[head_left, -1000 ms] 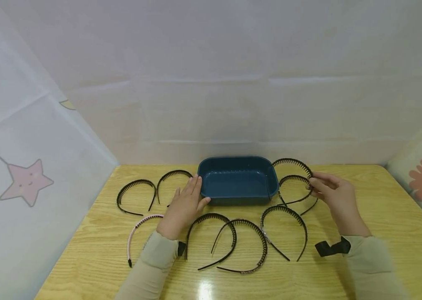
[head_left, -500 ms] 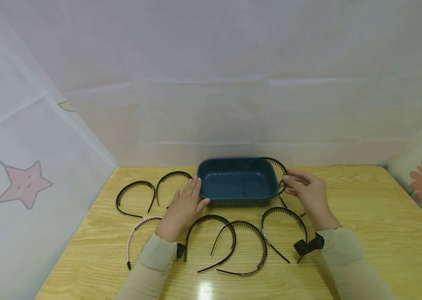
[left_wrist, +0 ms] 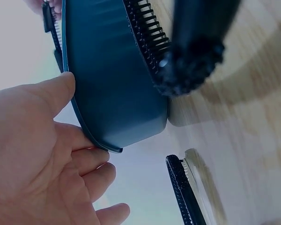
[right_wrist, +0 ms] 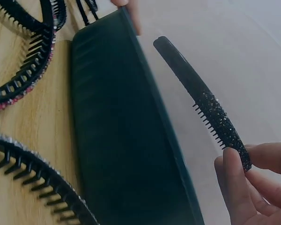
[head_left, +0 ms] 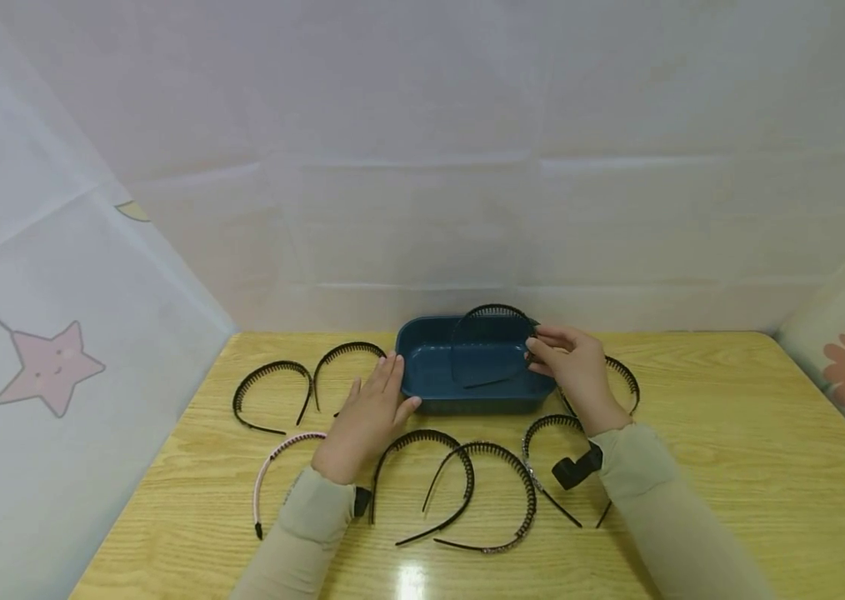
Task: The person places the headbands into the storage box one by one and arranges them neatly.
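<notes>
My right hand (head_left: 576, 371) pinches a black toothed headband (head_left: 496, 308) between thumb and fingers, over the right part of a dark blue plastic box (head_left: 478, 406). In the right wrist view the held headband (right_wrist: 210, 108) shows glittering stones along its side, and the fingertips grip it at the stones. My left hand (head_left: 362, 421) rests at the box's left end, its fingers straight along the rim. Thumb and fingertips touch the edge of the box (left_wrist: 112, 84) in the left wrist view.
On the wooden table (head_left: 730, 433) lie more headbands: a pink one (head_left: 263, 475), two black ones at the left, two overlapping in front (head_left: 531, 492), a stone-trimmed one (head_left: 527, 467) at front right, and one (head_left: 634, 383) partly behind my right hand. White cloth (head_left: 422, 208) hangs behind.
My right hand has carried the black headband leftward from the table right of the box to over the box. My left hand has stayed at the box's left end.
</notes>
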The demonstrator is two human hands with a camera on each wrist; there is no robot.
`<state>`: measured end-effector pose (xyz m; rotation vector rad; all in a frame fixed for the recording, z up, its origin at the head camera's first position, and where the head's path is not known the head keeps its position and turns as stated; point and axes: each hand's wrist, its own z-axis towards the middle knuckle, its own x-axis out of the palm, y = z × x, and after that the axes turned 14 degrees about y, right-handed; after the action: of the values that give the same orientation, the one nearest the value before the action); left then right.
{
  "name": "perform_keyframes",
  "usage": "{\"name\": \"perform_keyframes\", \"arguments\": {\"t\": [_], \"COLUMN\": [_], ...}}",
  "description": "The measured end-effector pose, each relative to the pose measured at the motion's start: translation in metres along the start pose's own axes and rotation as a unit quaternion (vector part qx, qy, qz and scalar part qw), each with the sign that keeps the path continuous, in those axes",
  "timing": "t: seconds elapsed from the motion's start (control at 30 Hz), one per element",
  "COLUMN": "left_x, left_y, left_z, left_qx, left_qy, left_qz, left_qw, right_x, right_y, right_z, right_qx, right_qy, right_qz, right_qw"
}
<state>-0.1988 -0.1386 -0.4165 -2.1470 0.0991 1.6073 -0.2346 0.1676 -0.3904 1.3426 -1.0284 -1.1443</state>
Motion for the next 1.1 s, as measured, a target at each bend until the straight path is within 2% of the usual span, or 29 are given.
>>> {"name": "perform_keyframes", "arguments": {"t": [0.47, 0.83, 1.1], "left_x": [-0.002, -0.002, -0.001], "left_y": [-0.001, -0.002, -0.002], "left_z": [0.0, 0.0, 0.0], "left_qx": [0.002, -0.001, -0.005], "left_qy": [-0.013, -0.019, -0.02], "left_qz": [0.0, 0.004, 0.013], "left_qw": [0.9999, 0.9998, 0.9997], "right_x": [0.032, 0.052, 0.057], "right_y": [-0.004, -0.011, -0.019], "right_z": [0.031, 0.042, 0.045], "right_qx": [0.004, 0.015, 0.036], "right_qy": [0.012, 0.034, 0.048], "right_qz": [-0.058, -0.143, -0.167], "right_qw": [0.998, 0.989, 0.984]}}
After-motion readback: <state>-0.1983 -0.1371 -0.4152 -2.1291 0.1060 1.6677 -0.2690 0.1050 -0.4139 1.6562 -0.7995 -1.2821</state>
